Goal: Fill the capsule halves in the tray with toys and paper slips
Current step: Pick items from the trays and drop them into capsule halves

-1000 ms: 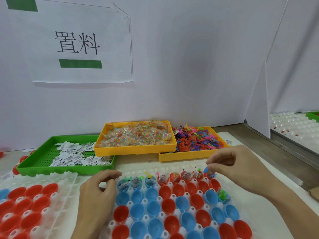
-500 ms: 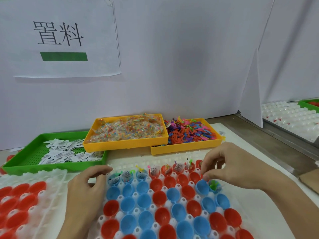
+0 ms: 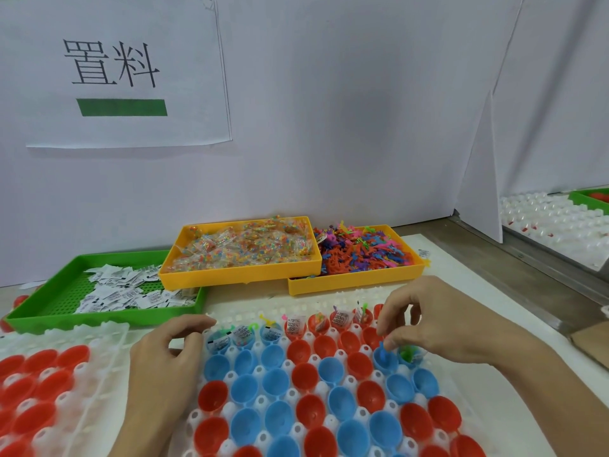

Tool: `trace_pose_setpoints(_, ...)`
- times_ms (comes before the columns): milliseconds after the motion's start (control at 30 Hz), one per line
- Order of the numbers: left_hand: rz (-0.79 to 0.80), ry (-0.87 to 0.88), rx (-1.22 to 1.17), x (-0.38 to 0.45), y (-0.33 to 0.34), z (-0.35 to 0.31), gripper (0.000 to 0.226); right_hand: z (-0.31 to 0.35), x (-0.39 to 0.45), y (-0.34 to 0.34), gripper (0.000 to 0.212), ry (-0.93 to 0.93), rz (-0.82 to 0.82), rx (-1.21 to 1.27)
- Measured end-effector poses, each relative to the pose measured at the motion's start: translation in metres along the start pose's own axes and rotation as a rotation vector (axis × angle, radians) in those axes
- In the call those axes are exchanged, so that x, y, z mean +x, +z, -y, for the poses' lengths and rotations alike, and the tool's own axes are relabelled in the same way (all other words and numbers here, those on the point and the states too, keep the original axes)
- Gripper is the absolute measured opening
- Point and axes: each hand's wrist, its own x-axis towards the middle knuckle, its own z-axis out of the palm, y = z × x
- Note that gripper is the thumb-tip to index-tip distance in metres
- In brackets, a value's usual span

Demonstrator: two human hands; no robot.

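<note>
A white capsule tray (image 3: 349,298) in front of me holds rows of red and blue capsule halves (image 3: 275,384). The far row carries toys and paper slips (image 3: 293,324). My right hand (image 3: 438,321) hovers over the tray's right end and pinches a small blue toy (image 3: 384,352) at the mouth of a blue half. The blue half (image 3: 410,354) next to it holds a green toy. My left hand (image 3: 164,361) rests on the tray's left edge with curled fingers and holds nothing that I can see.
A green tray of paper slips (image 3: 108,288) sits at the back left. An orange tray of bagged beads (image 3: 244,249) and an orange tray of coloured plastic toys (image 3: 359,255) stand behind the capsules. A second tray with red halves (image 3: 39,374) lies at the left.
My right hand has moved from the far row down to the second row's right end and lowered a blue toy to a blue half. My left hand has stayed in place.
</note>
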Motion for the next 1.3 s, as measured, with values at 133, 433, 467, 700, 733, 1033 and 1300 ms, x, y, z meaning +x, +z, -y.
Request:
trace_pose_setpoints(133,0.004,0.002,-0.012,0.000,0.001,0.000,0.043,0.000,0.000,-0.002,0.019,-0.030,-0.092,-0.006)
trace_pose_setpoints(433,0.019,-0.030,-0.048,0.000,0.000,0.002,0.039,0.046,0.076,0.004,0.011,-0.126,-0.286,0.036)
trace_pose_setpoints(467,0.018,-0.031,-0.049,0.000,0.000,0.002,0.039,0.051,0.091,0.005,0.012,-0.136,-0.273,0.021)
trace_pose_setpoints(700,0.009,-0.052,-0.073,0.000,0.000,0.001,0.037,0.052,0.182,0.028,0.023,-0.045,-0.183,-0.165)
trace_pose_setpoints(733,0.012,-0.051,-0.071,0.000,0.000,0.001,0.037,0.049,0.188,0.032,0.026,-0.020,-0.176,-0.200)
trace_pose_setpoints(1033,0.002,-0.038,-0.069,0.001,0.000,0.001,0.031,0.049,0.198,0.043,0.018,0.020,-0.253,-0.289)
trace_pose_setpoints(1300,0.027,-0.018,-0.014,0.001,0.000,0.002,0.036,0.059,0.198,0.036,0.009,-0.002,-0.318,-0.242)
